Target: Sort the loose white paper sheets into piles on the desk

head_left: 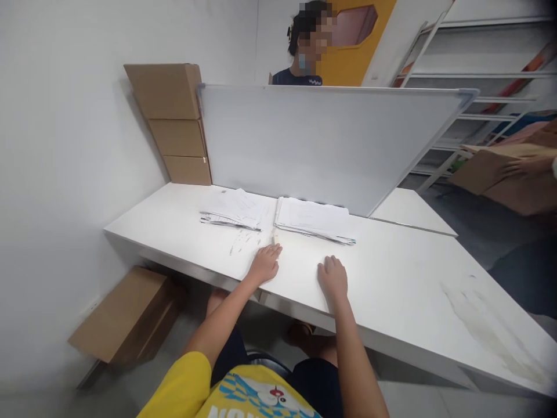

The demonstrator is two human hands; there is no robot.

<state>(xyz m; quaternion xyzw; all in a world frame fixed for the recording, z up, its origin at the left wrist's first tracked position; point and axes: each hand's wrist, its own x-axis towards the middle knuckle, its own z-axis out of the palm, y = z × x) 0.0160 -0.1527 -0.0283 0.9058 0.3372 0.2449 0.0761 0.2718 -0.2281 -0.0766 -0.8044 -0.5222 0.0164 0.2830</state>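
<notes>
My left hand rests on the white table, its fingers stretched forward. Just beyond its fingertips is a small off-white block; whether they touch it I cannot tell. My right hand lies palm down farther right, fingers slightly bent and thumb apart, with nothing visible in it. Ahead of my hands are two stacks of paper, the left stack somewhat fanned out and the right stack neater. Small dark marks dot the tabletop beside my left hand.
A whiteboard stands along the table's far edge, beside stacked cardboard boxes. Another box sits below on the left. Behind the board is a person; at right, another person's hand touches a carton near metal shelves.
</notes>
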